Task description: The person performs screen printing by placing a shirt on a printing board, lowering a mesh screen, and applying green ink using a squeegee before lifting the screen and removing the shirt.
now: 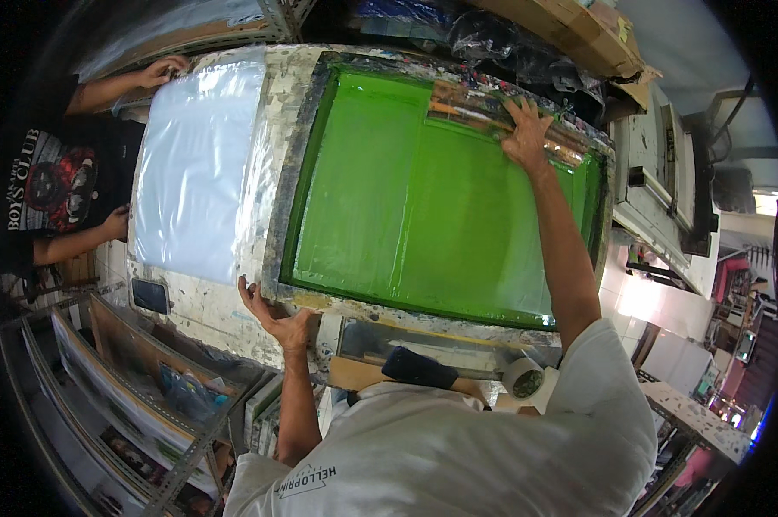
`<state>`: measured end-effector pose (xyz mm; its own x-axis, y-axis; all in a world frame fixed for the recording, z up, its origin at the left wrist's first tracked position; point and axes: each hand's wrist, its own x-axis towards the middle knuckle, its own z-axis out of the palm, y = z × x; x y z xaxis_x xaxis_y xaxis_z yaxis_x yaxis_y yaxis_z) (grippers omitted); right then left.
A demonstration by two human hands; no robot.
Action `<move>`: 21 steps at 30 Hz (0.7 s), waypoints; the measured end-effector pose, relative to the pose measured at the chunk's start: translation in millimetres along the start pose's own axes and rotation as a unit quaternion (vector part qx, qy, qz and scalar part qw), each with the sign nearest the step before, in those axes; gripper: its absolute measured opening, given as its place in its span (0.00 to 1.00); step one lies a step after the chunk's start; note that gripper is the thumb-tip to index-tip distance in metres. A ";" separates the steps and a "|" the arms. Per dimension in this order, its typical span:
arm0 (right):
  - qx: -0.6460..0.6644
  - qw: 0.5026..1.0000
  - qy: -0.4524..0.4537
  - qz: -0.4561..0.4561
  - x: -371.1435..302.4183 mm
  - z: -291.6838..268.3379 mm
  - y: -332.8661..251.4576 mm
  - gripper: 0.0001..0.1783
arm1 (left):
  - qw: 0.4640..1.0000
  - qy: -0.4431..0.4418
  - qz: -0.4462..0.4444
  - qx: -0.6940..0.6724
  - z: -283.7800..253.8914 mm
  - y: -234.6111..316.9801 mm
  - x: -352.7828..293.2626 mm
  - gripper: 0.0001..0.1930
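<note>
In front of me lies a screen printing frame (287, 250) with a stained border and green ink spread over its mesh (354, 189). My right hand (527, 136) reaches across to the far side, its fingers over a long wooden squeegee (458, 105) that rests in the frame along the far edge. The lower part of the squeegee is hidden by ink and shadow. My left hand (277, 324) is at the frame's near left corner, fingers apart, holding nothing. To the left of the frame, a pale plastic-looking sheet (201, 164) lies on the paint-stained table (208, 306).
A co-worker's hands (162, 72) (116, 223) touch the sheet's left side. A dark phone-like rectangle (150, 296) lies on the table's near left corner. Close to my body are a tape roll (522, 377) and a dark object (419, 368). Metal racks (182, 457) stand at left; a cardboard box (578, 43) is behind.
</note>
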<state>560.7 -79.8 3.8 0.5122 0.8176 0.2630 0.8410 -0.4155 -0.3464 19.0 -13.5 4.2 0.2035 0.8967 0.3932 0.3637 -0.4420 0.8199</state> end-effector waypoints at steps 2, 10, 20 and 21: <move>-0.038 0.999 -0.025 0.013 9.1 -3.8 -0.2 0.41 | 1.000 -0.003 0.013 0.019 -1.0 -1.4 -1.3 0.49; -0.174 0.982 -0.011 -0.070 12.8 -54.8 -55.4 0.41 | 0.972 0.033 -0.148 -0.181 1.8 -13.3 -17.0 0.49; 0.016 0.959 -0.281 -0.042 -201.6 -264.9 -198.2 0.33 | 0.985 0.092 0.003 -0.147 -10.5 53.3 44.2 0.50; -0.040 0.965 -0.259 -0.018 -211.7 -267.2 -200.7 0.33 | 0.985 0.099 0.017 -0.142 -9.3 71.1 61.0 0.48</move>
<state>330.0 -276.0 258.2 0.3438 0.9132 -0.2189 0.8781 -0.3952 -0.2698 48.8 9.9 90.3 0.0192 0.8805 0.4737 0.0849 -0.4735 0.8767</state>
